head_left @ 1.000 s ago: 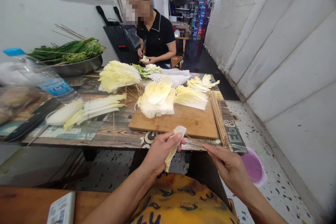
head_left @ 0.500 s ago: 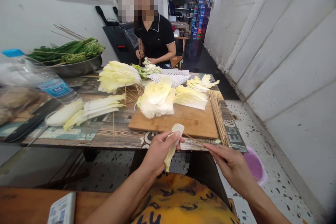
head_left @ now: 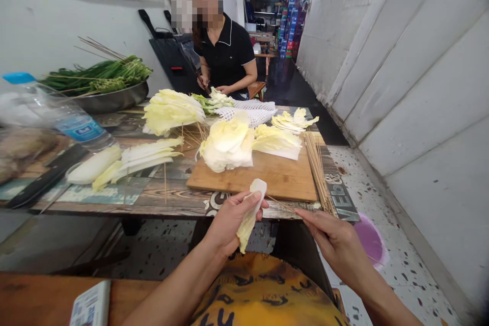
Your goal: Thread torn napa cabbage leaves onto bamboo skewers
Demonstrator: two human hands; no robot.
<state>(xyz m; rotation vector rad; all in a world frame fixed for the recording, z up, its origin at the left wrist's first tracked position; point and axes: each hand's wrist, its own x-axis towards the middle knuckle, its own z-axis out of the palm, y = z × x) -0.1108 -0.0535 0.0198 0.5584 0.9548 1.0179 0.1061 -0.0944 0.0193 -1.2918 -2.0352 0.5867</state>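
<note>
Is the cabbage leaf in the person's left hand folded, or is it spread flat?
Folded, it seems: the cabbage leaf is bent lengthwise into a narrow strip, gripped in the left hand.

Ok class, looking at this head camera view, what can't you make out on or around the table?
Head view:
Skewer: near end hidden by the right hand.
Leaf: part hidden by the left hand.
Packet: cut off by the bottom edge.
Bottle: label too small to read.
Co-worker's tool: tip hidden by their hand.
</note>
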